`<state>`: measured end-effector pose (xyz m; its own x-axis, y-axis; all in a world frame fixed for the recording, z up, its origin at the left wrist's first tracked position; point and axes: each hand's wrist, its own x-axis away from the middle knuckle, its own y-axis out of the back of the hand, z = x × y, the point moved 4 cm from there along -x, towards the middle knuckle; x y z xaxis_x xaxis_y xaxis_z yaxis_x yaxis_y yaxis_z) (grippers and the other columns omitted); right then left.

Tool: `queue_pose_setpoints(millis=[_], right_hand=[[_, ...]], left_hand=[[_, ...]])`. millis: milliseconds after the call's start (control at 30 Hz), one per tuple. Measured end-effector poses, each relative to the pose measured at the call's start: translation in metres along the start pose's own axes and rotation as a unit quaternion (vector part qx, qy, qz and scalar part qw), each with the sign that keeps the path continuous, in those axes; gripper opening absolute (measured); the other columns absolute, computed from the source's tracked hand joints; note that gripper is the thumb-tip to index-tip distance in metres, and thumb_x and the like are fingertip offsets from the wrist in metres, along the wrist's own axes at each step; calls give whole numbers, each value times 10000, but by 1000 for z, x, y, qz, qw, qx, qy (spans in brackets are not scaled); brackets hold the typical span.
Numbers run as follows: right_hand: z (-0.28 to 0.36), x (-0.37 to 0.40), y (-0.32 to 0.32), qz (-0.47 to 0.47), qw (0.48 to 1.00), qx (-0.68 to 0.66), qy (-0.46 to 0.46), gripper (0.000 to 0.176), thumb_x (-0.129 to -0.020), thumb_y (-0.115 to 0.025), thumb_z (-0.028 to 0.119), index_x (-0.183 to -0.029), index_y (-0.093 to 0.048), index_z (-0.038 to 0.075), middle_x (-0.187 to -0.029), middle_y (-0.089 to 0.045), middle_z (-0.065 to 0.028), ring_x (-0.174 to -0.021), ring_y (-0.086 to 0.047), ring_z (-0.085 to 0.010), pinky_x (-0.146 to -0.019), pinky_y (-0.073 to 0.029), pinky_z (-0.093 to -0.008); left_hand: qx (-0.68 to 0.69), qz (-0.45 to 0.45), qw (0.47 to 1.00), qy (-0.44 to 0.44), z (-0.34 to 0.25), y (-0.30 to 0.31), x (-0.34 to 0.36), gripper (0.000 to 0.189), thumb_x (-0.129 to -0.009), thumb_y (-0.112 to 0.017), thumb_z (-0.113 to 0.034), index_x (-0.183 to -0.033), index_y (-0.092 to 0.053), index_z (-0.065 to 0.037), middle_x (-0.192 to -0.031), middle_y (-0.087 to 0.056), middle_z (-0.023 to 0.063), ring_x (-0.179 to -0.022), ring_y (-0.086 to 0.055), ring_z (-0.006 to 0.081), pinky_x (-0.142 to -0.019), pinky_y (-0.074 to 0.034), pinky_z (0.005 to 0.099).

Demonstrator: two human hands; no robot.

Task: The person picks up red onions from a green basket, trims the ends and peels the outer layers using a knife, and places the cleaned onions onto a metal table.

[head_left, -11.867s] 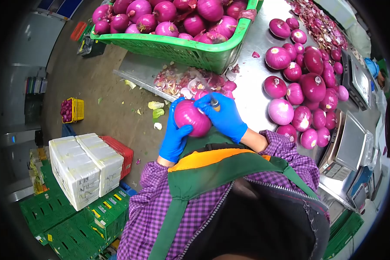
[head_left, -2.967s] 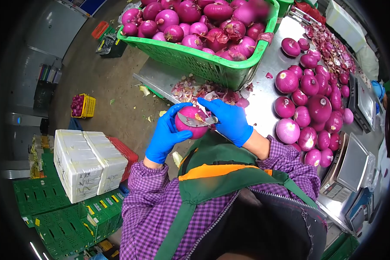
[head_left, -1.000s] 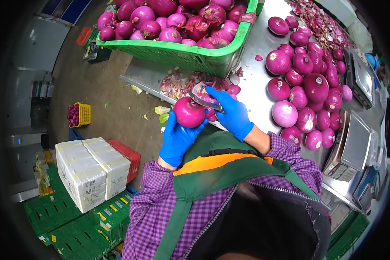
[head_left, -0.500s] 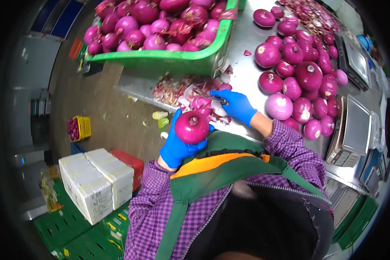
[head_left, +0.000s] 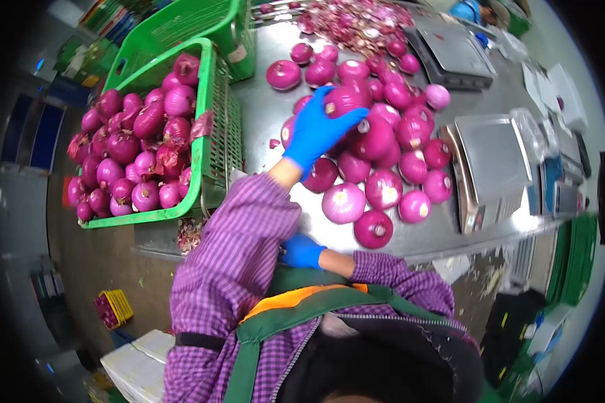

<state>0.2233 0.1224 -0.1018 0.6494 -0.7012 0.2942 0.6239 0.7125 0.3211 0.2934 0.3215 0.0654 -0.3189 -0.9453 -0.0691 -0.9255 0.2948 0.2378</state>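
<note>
On the left, one full green basket (head_left: 223, 127) and one yellow basket (head_left: 122, 307) hold onions (head_left: 124, 145), the left hand (head_left: 314, 131) holds one picked onion (head_left: 346, 101), and the right hand (head_left: 303, 252), I can't tell.

One camera sits on the head of the person (head_left: 225, 269) and looks down and forward. The apron (head_left: 286, 316) is close, at the bottom. The onions (head_left: 384, 189) and the table (head_left: 265, 111) are farther off, seen from above. Floor (head_left: 148, 272) shows at the left.
</note>
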Motion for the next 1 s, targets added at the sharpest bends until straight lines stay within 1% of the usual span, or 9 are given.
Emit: queue_pose_setpoints(millis=[33,167,200,333,400,467,567,700,1000], right_hand=[[-13,-3,-6,15,1000,11,16,364,-835,-588,268,-1163,-623,115,-1065,-636,-210,-942,-620,-379,-866,-486,-424],[-51,-13,-20,-129,978,40,162,378,-942,-457,204,-1292,-523,76,-1300,-536,-170,-1193,-514,-307,-1021,-383,-382],[-52,-6,-14,7,999,14,41,382,-979,-378,159,-1335,-478,62,-1375,-476,-140,-1274,-444,-259,-1074,-317,-350],[-78,-20,-32,-55,985,6,160,395,-963,-406,176,-1336,-485,76,-1323,-524,-157,-1214,-502,-283,-1026,-375,-367],[-82,-25,-29,-30,979,-188,64,412,-928,-482,268,-1302,-529,102,-1200,-599,-186,-1079,-588,-325,-924,-458,-396],[-32,-10,7,7,990,-133,55,410,-910,-509,298,-1275,-555,117,-1140,-621,-187,-1016,-610,-339,-880,-479,-405],[-7,-7,21,50,996,-70,27,373,-899,-529,325,-1221,-605,154,-1064,-650,-179,-945,-638,-345,-841,-500,-411],[1,-13,16,64,997,-41,29,355,-911,-567,323,-1205,-619,132,-1130,-643,-149,-970,-649,-310,-850,-501,-381],[13,2,24,16,1000,14,-6,372,-892,-548,329,-1210,-608,145,-1013,-666,-171,-896,-653,-337,-810,-510,-412]], left_hand=[[-6,14,999,-51,5,-14,-23,661,-722,-797,-381,-1210,-515,-35,-1100,-622,132,-1000,-613,218,-870,-501,341],[-260,47,964,-13,14,-56,-65,884,-622,-732,-617,-1273,-482,-73,-1191,-531,267,-1108,-533,414,-939,-440,473],[-312,50,948,-32,31,-66,-75,875,-640,-719,-610,-1280,-471,-68,-1202,-507,278,-1095,-532,419,-933,-445,465],[-228,61,969,-70,13,-51,-51,622,-758,-694,-461,-1189,-553,-34,-1099,-544,224,-998,-565,375,-854,-468,438],[-171,22,969,-176,-44,-5,-6,580,-770,-732,-363,-1231,-547,-64,-1063,-560,169,-985,-578,345,-862,-472,407],[-182,-12,958,-221,-90,64,28,549,-766,-750,-234,-1249,-542,-74,-1178,-545,159,-1106,-539,309,-944,-434,405],[-294,-118,938,-142,-93,187,46,517,-750,-682,-99,-1241,-531,-43,-1199,-534,147,-1141,-516,297,-989,-398,370],[-577,-152,802,-17,-6,343,31,656,-695,-698,-170,-1302,-468,-77,-1282,-479,194,-1181,-481,368,-1018,-394,425],[-612,-103,784,7,29,389,15,790,-635,-765,-393,-1329,-485,-140,-1282,-531,168,-1141,-512,384,-996,-422,443]])
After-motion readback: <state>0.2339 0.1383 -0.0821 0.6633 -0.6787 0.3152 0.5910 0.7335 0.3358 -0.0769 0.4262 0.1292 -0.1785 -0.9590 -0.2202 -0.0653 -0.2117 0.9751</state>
